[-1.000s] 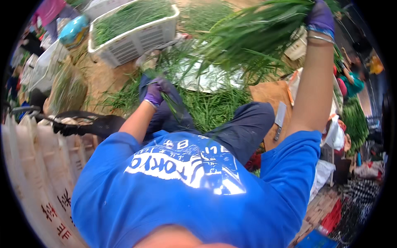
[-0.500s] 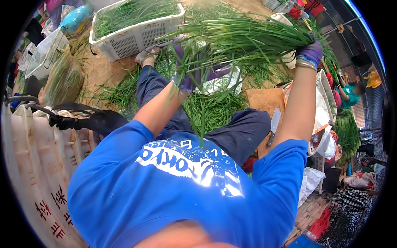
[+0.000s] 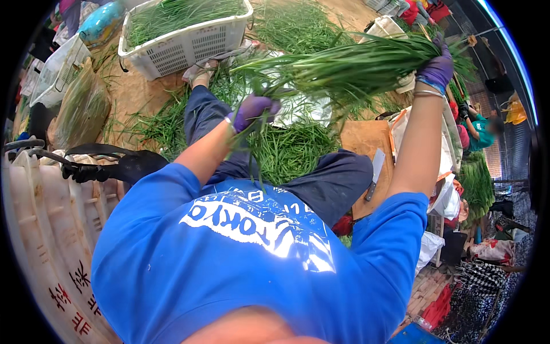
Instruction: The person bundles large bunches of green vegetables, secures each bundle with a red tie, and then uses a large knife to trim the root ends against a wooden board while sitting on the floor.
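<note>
My right hand (image 3: 436, 67), in a purple glove, is wrapped round one end of a long bunch of chives (image 3: 355, 64). The bunch lies level across the air in front of me, blurred by motion, its loose ends pointing left. Below those ends my left hand (image 3: 252, 110), gloved too, is closed on a few chive blades that trail down from it. A heap of loose chives (image 3: 292, 150) lies between my legs, beside a piece of white plastic (image 3: 309, 109). Right of it, a cleaver (image 3: 376, 171) rests on a brown board (image 3: 358, 137).
A white crate (image 3: 195, 49) full of chives stands far left, near a clear bag of greens (image 3: 83, 114). Close on my left is a large white ribbed container (image 3: 63, 218). Loose chives cover the ground ahead. A person in green (image 3: 480, 133) sits at the far right.
My left hand has drawn back toward me and closed, where its fingers were spread under the bunch. The bunch, still in my right hand, has shifted slightly right.
</note>
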The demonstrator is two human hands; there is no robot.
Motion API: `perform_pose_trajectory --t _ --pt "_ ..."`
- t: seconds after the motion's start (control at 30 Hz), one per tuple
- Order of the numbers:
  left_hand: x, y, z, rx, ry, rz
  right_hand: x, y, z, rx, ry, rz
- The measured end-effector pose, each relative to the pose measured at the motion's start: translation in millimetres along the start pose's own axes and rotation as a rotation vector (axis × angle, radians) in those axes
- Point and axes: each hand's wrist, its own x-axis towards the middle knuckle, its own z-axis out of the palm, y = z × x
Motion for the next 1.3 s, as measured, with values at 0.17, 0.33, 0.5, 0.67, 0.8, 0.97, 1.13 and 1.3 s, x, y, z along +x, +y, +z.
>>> perform_pose_trajectory --t 0.17,0.33,0.5,0.67,0.8,0.97,1.13,1.3 --pt "-40.3 -18.2 -92.0 -0.523 -0.203 0.586 -0.7 -35.6 -13.2 -0.116 -0.208 -0.151" --pt "-16.4 30.8 -60.8 0.396 0.111 0.042 17.5 -62.1 -29.4 0.418 -0.751 0.076" --pt "66.2 4.4 32.1 1.155 0.016 -0.103 5.1 -53.4 4.8 0.424 -0.888 0.076" --pt "77.2 -102.5 -2.4 1.218 0.018 -0.037 8.2 -75.7 2.3 0.475 -0.925 0.09" --pt "11.6 -118.7 -41.5 1.41 0.14 -0.678 0.2 -112.3 -35.4 0.37 -0.84 0.002" --pt "40.6 -60.6 -59.2 1.393 0.037 -0.018 -12.6 -103.9 -24.4 0.411 -0.867 0.008" --pt "105.4 53.2 68.2 0.619 -0.308 0.262 -41.3 -68.9 9.1 0.511 -0.975 0.192" --pt "107.8 42.3 132.5 0.127 -0.489 0.113 -75.9 -18.7 39.9 0.384 -0.869 0.244"
